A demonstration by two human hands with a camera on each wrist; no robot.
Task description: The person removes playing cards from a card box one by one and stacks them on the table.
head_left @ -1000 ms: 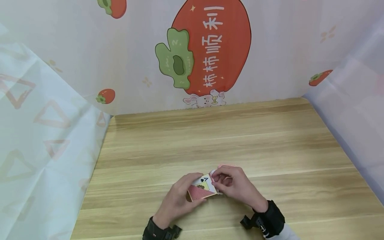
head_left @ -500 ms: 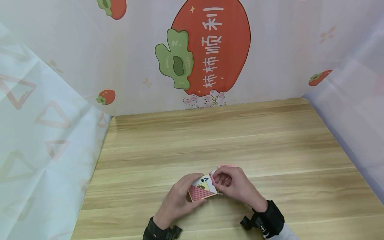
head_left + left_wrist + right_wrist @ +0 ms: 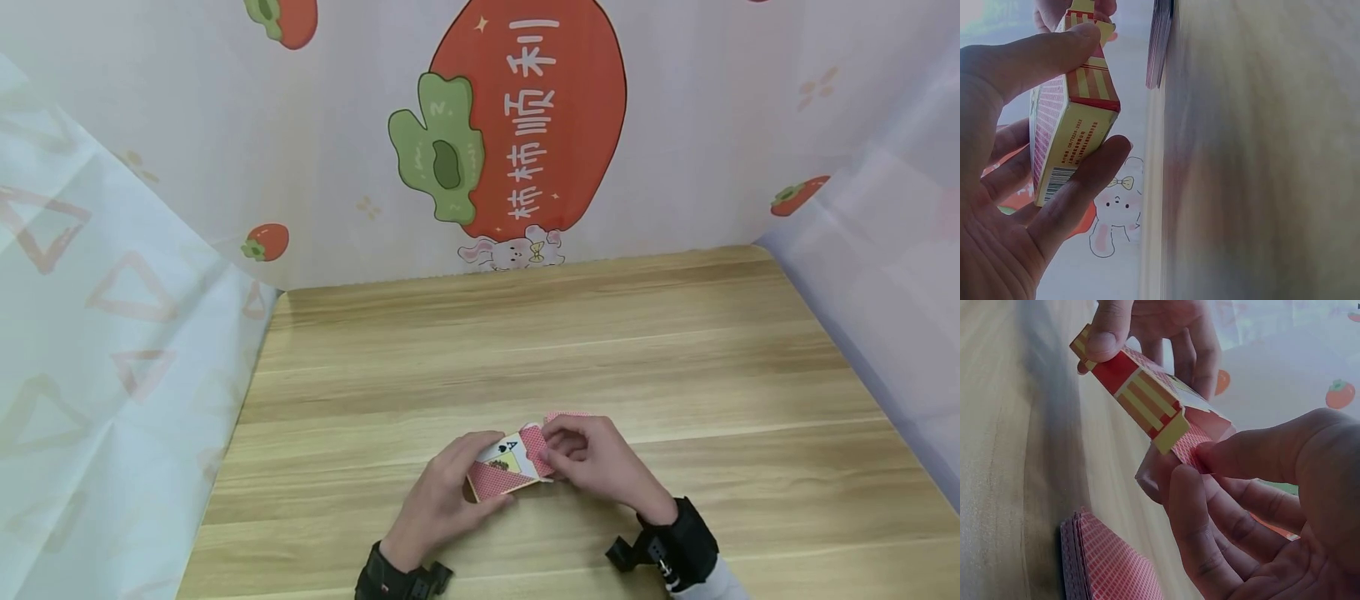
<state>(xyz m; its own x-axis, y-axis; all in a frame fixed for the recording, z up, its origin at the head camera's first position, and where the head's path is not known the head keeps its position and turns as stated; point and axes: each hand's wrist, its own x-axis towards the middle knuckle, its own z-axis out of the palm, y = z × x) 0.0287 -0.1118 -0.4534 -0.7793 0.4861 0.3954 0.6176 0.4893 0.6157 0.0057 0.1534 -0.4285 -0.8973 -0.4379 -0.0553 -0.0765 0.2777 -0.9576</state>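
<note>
My left hand point(image 3: 442, 492) grips a playing card box point(image 3: 498, 479) with red-patterned sides and an ace of spades picture on its face. The left wrist view shows the thumb on the striped side of the box and fingers around its barcode end. At the open end, my right hand point(image 3: 609, 462) pinches a red-backed playing card point(image 3: 1190, 450) between thumb and fingers. Part of this card sticks out of the box; the rest is hidden inside. The open flap point(image 3: 1172, 432) of the box stands beside the card.
A stack of red-backed playing cards point(image 3: 1116, 562) lies on the wooden table point(image 3: 375, 358), partly behind my right hand in the head view. A printed cloth point(image 3: 322, 150) hangs along the back and sides.
My right hand has shifted slightly to the right, and more of the red-backed playing card shows at the box's open end. The left hand has barely moved and still grips the box.
</note>
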